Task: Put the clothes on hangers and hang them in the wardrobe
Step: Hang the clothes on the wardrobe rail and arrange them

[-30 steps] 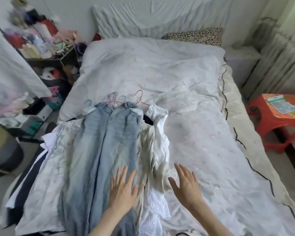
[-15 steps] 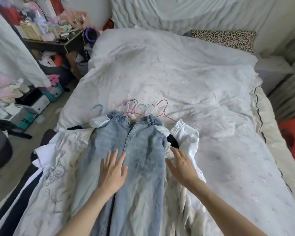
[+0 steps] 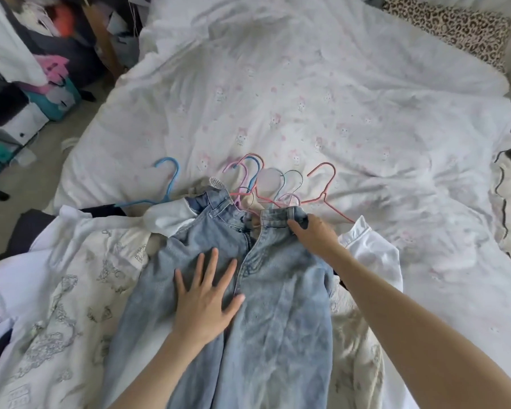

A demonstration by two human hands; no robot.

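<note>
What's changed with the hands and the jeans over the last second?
The right hand has reached forward from beside the pile and now grips the waistband of the jeans at its right side. The left hand has slid up the jeans toward the waist and rests flat, fingers spread. The jeans still lie on top of the clothes pile, and the hangers remain untouched above the waistband.
</note>
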